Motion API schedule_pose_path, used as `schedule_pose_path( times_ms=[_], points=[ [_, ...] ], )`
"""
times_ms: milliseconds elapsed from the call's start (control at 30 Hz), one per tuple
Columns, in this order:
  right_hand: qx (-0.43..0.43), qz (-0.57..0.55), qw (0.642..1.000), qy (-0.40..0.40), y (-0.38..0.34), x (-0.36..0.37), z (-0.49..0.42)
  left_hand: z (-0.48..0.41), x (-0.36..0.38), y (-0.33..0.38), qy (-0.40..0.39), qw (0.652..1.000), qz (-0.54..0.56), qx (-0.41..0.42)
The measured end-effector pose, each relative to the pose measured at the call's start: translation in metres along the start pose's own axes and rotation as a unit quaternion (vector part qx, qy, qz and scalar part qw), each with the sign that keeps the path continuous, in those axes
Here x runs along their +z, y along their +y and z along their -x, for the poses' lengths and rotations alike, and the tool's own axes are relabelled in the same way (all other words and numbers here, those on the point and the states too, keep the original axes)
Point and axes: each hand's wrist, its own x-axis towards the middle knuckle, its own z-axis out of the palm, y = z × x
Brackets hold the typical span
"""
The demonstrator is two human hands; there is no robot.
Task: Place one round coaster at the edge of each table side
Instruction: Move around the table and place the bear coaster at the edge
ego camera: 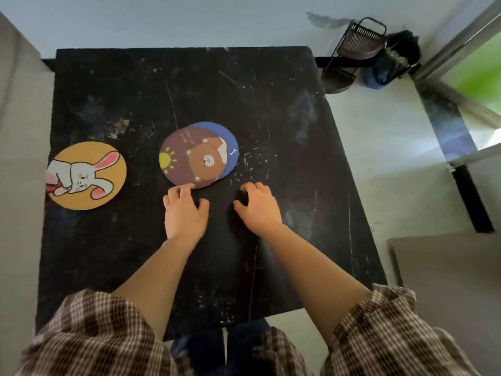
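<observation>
An orange round coaster with a white rabbit (86, 175) lies at the left edge of the black table (271, 104). In the middle sits a small stack: a brown bear coaster (189, 158) on top, with a blue coaster (230, 147) showing under its right side. My left hand (184, 210) rests palm down just in front of the stack, its fingertips touching the brown coaster's near rim. My right hand (259, 206) lies on the bare table to the right, fingers curled, holding nothing.
The table is square, scratched and dark. A black wire rack (349, 52) and a dark bundle with blue (390, 61) stand on the pale floor at the back right. A glass door frame (455, 109) runs along the right.
</observation>
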Motion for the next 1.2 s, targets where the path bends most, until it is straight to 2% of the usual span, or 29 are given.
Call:
schedule_pose_path(
  times_ms=[200, 300, 467, 533, 633, 767, 967, 1133, 1200],
  points=[
    [-0.032, 0.061, 0.996, 0.061, -0.012, -0.001, -0.042, -0.027, -0.003, -0.002, 0.040, 0.997, -0.029, -0.056],
    [-0.025, 0.083, 0.994, 0.059, -0.022, 0.000, -0.057, -0.033, -0.001, -0.006, 0.036, 0.994, -0.030, -0.100],
    [-0.006, 0.094, 0.995, 0.044, -0.034, 0.005, -0.066, -0.035, 0.004, -0.003, 0.032, 0.994, 0.017, -0.107],
    [0.027, 0.033, 0.998, 0.044, -0.042, 0.008, -0.066, -0.037, 0.002, 0.001, 0.053, 0.987, 0.084, -0.129],
    [0.099, -0.101, 0.988, 0.070, -0.056, 0.009, -0.070, -0.041, -0.004, 0.003, 0.087, 0.958, 0.218, -0.167],
    [0.198, -0.287, 0.934, 0.083, -0.072, 0.002, -0.084, -0.044, -0.009, 0.001, 0.097, 0.950, 0.250, -0.162],
    [0.225, -0.304, 0.924, 0.057, -0.072, -0.009, -0.090, -0.048, -0.017, 0.000, 0.111, 0.882, 0.394, -0.233],
    [0.268, -0.454, 0.850, -0.004, -0.053, -0.017, -0.066, -0.036, -0.020, -0.006, 0.042, 0.799, 0.499, -0.333],
    [0.277, -0.491, 0.825, -0.035, -0.042, -0.018, -0.046, -0.022, -0.015, -0.006, -0.017, 0.803, 0.504, -0.316]
  ],
)
